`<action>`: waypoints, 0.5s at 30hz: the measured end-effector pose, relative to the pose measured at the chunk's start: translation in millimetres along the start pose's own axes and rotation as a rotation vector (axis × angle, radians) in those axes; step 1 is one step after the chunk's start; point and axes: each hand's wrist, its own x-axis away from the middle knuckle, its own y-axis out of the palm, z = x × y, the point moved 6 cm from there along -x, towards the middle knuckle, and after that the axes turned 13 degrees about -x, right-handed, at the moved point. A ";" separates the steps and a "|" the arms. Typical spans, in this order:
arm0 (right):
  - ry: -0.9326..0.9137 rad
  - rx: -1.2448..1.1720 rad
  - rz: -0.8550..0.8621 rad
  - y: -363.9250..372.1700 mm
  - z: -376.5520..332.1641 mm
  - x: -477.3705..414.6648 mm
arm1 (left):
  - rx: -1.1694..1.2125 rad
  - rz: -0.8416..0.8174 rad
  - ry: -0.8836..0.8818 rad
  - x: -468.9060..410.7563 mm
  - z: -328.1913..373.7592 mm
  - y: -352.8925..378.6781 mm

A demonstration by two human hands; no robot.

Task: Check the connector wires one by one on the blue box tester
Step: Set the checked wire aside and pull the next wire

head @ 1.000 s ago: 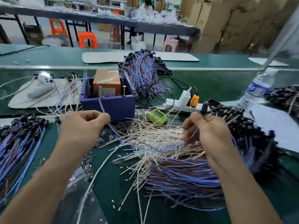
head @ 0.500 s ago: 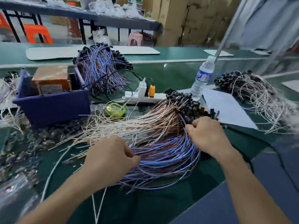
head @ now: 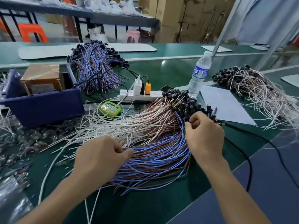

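A big fan of connector wires (head: 152, 143), white, brown and blue with black plugs at the far end, lies on the green table in front of me. My left hand (head: 100, 157) rests on its near left side, fingers curled and pinching the blue wire ends. My right hand (head: 203, 133) sits at the black plug end, its fingers curled round one of the wires there. The blue box tester (head: 43, 104) stands at the left, holding a brown taped block, apart from both hands.
A green timer (head: 110, 109) and a white power strip (head: 139, 96) lie behind the pile. A water bottle (head: 199, 75) and a white sheet (head: 224, 105) stand right of it. More wire bundles lie at the back (head: 95, 68) and far right (head: 258, 92). A black cable (head: 249, 159) runs along the right.
My view has swung right, so the blue box sits further left. Both hands moved from near the box to the wire pile; the right hand now grips at the plug end.
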 end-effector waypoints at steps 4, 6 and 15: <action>-0.105 -0.165 -0.115 25.4 -39.5 22.7 | 0.142 0.023 -0.085 -2.6 -27.0 -16.4; -0.154 -0.252 -0.222 48.2 -68.9 37.3 | 0.230 0.057 -0.138 -2.6 -44.4 -24.6; -0.333 -0.535 -0.631 154.2 -219.6 106.9 | 0.287 0.332 -0.433 24.7 -160.8 -45.3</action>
